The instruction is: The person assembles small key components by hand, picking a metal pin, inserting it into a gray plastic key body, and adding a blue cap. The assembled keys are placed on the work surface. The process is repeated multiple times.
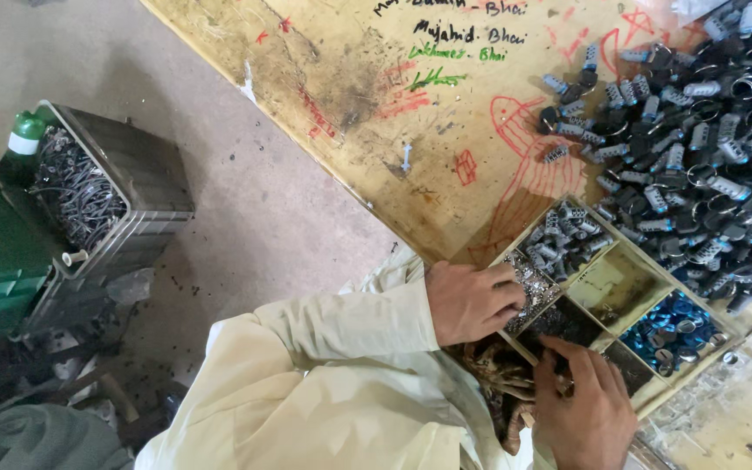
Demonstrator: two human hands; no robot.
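- Viewing from the head camera: a divided wooden tray (578, 280) is seen at the near edge of a scribbled yellow worktable (376, 104), its compartments filled with small parts.
- Left hand (472, 300) is rested on the tray's near-left corner, fingers curled over the compartment of tiny silvery bits (534, 287); whether a bit is pinched cannot be told.
- Right hand (587, 402) is laid at the tray's near side, fingertips dipped into the dark-parts compartment (567, 324); grip cannot be told either.
- Bits are judged light, hard, loose and slippery; best taken by a fingertip pinch, one or a few together.
- Silvery bits lie directly under the left fingertips, touching.
- Blue rings (676, 320) fill the right compartment; grey lock barrels (698, 148) are heaped just beyond the tray.
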